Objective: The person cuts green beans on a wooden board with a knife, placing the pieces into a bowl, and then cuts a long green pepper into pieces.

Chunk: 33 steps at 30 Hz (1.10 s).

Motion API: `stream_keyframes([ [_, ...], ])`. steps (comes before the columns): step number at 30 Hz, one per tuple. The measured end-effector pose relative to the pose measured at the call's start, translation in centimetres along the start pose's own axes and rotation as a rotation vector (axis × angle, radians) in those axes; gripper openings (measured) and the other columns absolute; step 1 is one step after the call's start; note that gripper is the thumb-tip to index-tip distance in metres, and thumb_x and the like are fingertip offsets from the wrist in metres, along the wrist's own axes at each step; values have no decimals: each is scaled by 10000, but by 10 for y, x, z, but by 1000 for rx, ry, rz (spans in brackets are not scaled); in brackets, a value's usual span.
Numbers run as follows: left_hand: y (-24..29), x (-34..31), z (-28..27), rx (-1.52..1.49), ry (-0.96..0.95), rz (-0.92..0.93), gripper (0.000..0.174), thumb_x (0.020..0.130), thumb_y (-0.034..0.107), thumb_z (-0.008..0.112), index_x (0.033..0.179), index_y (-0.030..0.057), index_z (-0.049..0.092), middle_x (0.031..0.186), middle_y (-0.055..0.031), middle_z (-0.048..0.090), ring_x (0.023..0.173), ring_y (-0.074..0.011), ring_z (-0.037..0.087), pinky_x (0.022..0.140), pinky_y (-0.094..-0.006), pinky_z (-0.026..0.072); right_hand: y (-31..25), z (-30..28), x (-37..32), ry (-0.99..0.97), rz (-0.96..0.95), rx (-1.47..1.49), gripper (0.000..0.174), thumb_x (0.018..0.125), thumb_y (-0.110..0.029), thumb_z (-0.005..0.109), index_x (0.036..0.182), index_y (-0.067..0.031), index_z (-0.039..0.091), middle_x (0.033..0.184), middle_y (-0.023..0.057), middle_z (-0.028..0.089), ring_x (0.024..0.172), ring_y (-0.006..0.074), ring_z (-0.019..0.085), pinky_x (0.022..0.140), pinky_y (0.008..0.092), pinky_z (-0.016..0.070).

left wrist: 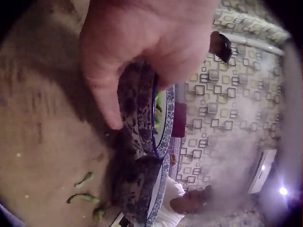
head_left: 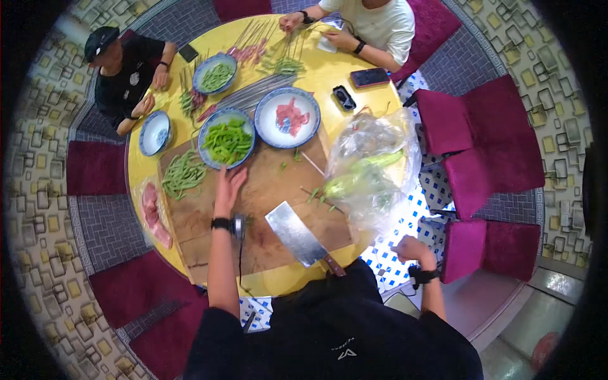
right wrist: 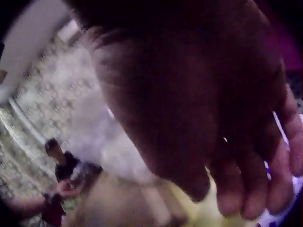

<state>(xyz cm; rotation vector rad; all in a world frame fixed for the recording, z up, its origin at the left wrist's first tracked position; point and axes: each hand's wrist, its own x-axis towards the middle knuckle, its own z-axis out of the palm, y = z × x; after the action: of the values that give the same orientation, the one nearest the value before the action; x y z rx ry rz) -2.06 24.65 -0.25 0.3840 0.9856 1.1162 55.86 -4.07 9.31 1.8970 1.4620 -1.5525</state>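
My left hand (head_left: 229, 187) grips the near rim of a blue-and-white bowl (head_left: 206, 155) filled with cut green peppers (head_left: 227, 140). In the left wrist view, the thumb (left wrist: 110, 106) lies against the bowl's outer wall while the fingers reach over its rim. Off the table to the right hangs my right hand (head_left: 411, 249), holding nothing, its fingers (right wrist: 251, 189) loosely bent in the right wrist view. A cleaver (head_left: 296, 234) lies flat on the wooden board (head_left: 253, 190) between my arms. Beside the pepper bowl stands a larger bowl (head_left: 266, 120) with sliced pink meat (head_left: 292, 119).
Green beans (head_left: 183, 174) are heaped on the board's left, near packed meat (head_left: 154, 212). A plastic bag (head_left: 373, 164) of vegetables covers the right. Metal skewers (head_left: 253, 95) and another bowl (head_left: 215, 75) lie farther back. Two people sit across the yellow table (head_left: 316, 54).
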Motion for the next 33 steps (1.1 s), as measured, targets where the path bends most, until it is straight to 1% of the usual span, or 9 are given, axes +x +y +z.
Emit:
stream_keyframes([
  [4,-23,-77,-16,322,271,134,340,1077,287,515,1283,20,561,1167,-145,673,1061,-249,666,935,-339,540,-46,-132,-34,428,-70,105,340,944,-267,607,751,-9,718,680,112,721,623,202,708,625,368,555],
  [7,-58,-140,-60,503,304,287,216,1078,177,513,1094,6,645,936,-70,669,841,-151,633,786,-286,527,-95,-218,36,873,-394,-173,330,916,-239,632,755,50,624,705,251,625,664,448,625,612,507,475],
  [9,-65,-195,-54,797,373,340,192,1071,148,521,1096,5,648,836,-34,622,739,-131,573,709,-257,487,-129,-254,108,874,-361,-153,292,885,-258,675,833,29,660,779,262,668,777,453,670,707,506,528],
  [11,-95,-242,-92,775,469,279,190,1062,132,525,1057,-4,657,829,-49,647,766,-143,609,739,-269,503,-158,-271,186,839,-423,-115,243,873,-252,705,927,-15,697,825,259,692,841,449,679,766,505,543],
  [13,-82,-288,-58,1181,573,223,185,1043,114,537,1014,-17,665,832,-72,679,779,-152,643,747,-291,521,-189,-275,236,922,-498,-264,347,881,-275,711,1148,-61,652,1050,231,682,939,420,678,822,492,552],
  [19,-111,-365,-49,1051,800,136,172,1015,78,536,1018,-31,669,839,-89,706,772,-151,675,714,-307,541,-231,-264,340,948,-455,-523,384,949,-251,610,1301,-105,562,1207,195,607,1011,384,675,822,482,578],
  [25,-138,-375,-31,1145,729,-68,195,991,58,510,1043,-27,677,865,-166,726,793,-240,717,736,-344,560,-240,-262,364,896,-225,-529,390,967,-229,574,1311,-86,457,1180,235,609,925,398,709,769,503,588],
  [30,-147,-344,-20,1153,603,-31,216,968,46,519,1064,-8,705,923,-173,736,825,-270,727,730,-365,577,-221,-265,373,879,-347,-423,427,946,-172,604,1351,-217,477,1121,228,646,933,446,686,797,551,552],
  [33,-132,-331,-19,1199,568,-87,220,959,50,544,1090,17,718,970,-182,746,875,-291,739,767,-357,589,-218,-265,369,769,-314,-376,484,939,-211,629,1394,-181,464,1167,239,653,965,451,682,812,546,553],
])
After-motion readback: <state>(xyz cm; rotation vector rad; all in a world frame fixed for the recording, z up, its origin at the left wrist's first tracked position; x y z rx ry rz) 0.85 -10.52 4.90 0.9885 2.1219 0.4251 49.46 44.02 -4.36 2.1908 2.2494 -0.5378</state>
